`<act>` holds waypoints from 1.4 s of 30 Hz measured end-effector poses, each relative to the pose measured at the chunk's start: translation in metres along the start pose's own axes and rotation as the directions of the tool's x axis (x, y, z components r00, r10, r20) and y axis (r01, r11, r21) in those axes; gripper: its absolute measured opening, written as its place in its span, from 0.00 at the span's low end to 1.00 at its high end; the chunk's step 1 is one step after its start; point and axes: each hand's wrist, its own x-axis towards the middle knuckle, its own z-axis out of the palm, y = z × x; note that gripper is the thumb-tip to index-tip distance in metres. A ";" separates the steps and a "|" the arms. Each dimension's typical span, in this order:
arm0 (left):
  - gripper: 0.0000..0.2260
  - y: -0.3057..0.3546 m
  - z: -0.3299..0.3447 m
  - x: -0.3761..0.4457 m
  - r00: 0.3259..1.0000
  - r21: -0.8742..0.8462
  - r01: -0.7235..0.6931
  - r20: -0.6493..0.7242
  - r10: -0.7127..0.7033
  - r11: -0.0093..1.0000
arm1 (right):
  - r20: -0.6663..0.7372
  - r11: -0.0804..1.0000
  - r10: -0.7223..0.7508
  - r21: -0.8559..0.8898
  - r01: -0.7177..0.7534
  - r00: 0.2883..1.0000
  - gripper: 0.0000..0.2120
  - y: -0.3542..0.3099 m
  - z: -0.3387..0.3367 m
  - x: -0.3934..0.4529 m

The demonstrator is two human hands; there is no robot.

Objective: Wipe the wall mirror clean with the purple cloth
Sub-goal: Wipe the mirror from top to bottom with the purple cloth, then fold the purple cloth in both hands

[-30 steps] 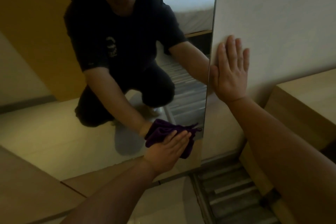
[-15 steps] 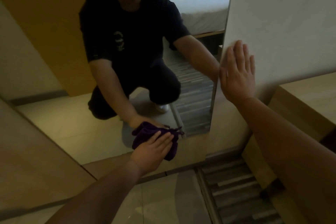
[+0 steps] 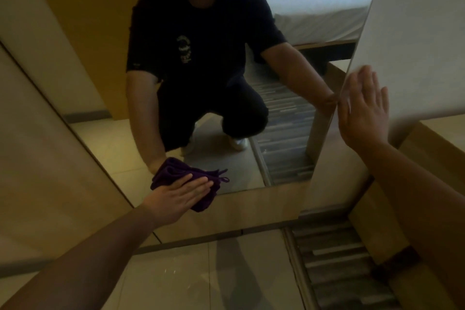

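Observation:
The tall wall mirror (image 3: 105, 98) fills the upper middle of the view and reflects a crouching person and a bed. My left hand (image 3: 180, 197) lies flat on the bunched purple cloth (image 3: 201, 205), pressing it against the mirror's lower edge near the bottom left. Part of the cloth is hidden under my fingers, and its reflection shows just above. My right hand (image 3: 362, 111) rests flat with fingers spread on the white wall (image 3: 415, 20), right beside the mirror's right edge.
A light wooden cabinet (image 3: 432, 148) stands against the wall at the right, under my right forearm. A wooden panel (image 3: 37, 171) borders the mirror on the left. Below lie pale floor tiles (image 3: 188, 279) and a striped grey carpet (image 3: 339, 267).
My left hand has slid the purple cloth leftward along the bottom of the mirror. My right hand has stayed flat on the wall; the view has shifted left.

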 end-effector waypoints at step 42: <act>0.08 -0.082 -0.568 0.121 0.841 -0.946 -0.144 0.038 0.540 0.291 | 0.874 0.912 0.234 -0.045 -0.408 0.426 0.06 -0.089 -0.533 -0.035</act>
